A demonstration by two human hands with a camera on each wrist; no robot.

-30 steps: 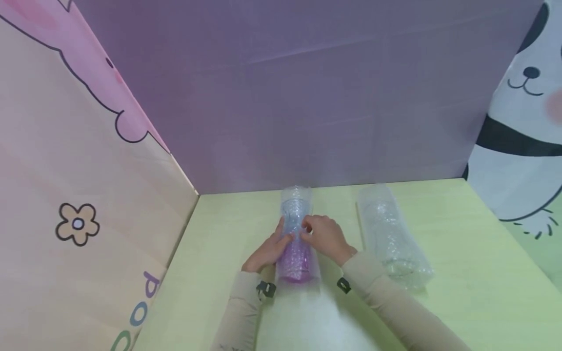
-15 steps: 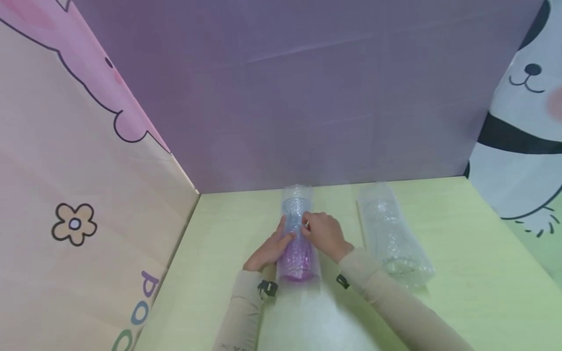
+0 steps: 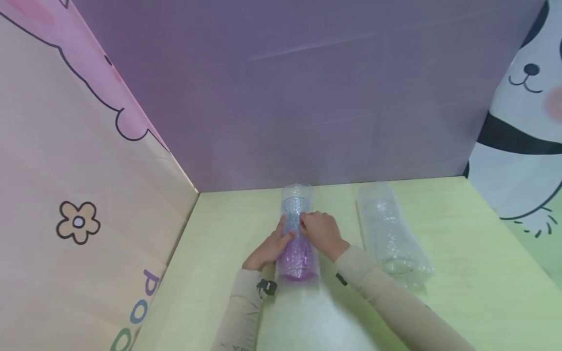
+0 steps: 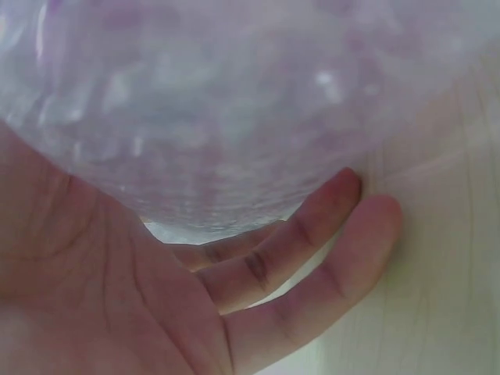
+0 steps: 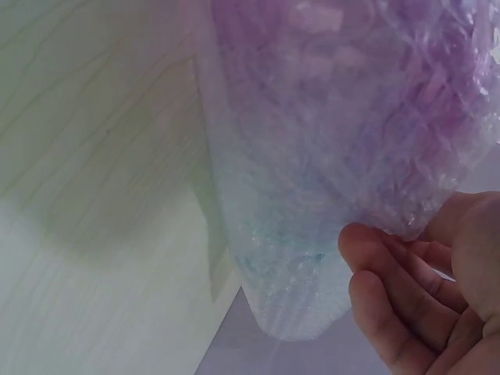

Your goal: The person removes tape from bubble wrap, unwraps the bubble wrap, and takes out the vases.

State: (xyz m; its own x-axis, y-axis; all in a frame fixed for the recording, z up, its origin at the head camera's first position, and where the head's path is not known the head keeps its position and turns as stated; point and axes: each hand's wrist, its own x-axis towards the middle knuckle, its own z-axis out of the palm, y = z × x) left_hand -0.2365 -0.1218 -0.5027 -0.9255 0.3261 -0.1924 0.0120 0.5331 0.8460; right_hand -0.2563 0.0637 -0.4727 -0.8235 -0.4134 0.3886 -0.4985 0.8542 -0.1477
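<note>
A blue-to-purple bottle in bubble wrap lies lengthwise on the table. My left hand holds it from the left, thumb over its top; in the left wrist view, the fingers of that hand bend along the wrap's underside. From the right, my right hand pinches the wrap on the bottle's upper face. The right wrist view has this hand with bent fingers against the bubble wrap; the exact pinch point is partly hidden.
To the right lies a second bubble-wrapped item, clear and close to my right forearm. The pale table ends at a purple backdrop. Printed panels with cartoon figures stand at left and right.
My right hand has shifted slightly up and left along the bottle, and its fingertips have drawn closer together. The left hand and both wrapped items have stayed in place.
</note>
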